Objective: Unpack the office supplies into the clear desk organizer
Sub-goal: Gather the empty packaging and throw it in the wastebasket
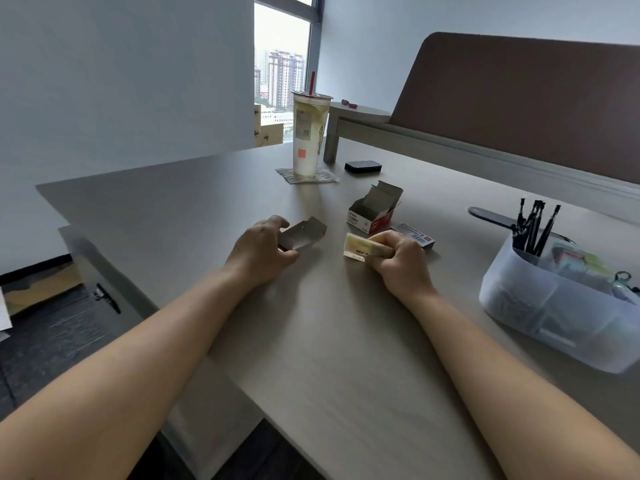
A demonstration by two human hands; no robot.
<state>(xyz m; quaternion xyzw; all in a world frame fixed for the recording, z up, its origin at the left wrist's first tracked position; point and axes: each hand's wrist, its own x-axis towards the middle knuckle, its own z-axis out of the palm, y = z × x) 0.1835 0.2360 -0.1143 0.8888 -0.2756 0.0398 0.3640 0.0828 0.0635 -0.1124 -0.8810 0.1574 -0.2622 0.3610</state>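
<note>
We see our right hand (401, 263) curled around a pale yellow sticky-note pad (360, 249), a flat rectangular block whose long axis runs from about four o'clock to ten o'clock, its free end pointing toward ten o'clock, away from the clear desk organizer (554, 317). Our left hand (259, 252) has its fingers bent round a small grey cardboard box (304, 233), opened and flattened-looking, with its open end facing two o'clock. Both hands sit low over the matte, wood-grain surface (329, 341).

The organizer stands at three o'clock of the hands, well apart from them: a translucent, frosted plastic tub with rounded corners and inner dividers. Black pens (533, 225) stand upright in its far compartment; the other contents are too blurred to name, perhaps paper notes and clips.

At twelve o'clock of the right hand stands an open red-and-white carton (372, 211), flaps up, with a flat red-and-grey box (415, 235) just beside it. Farther off, a tall clear drink cup (308, 133) with a red straw rests on a coaster
</note>
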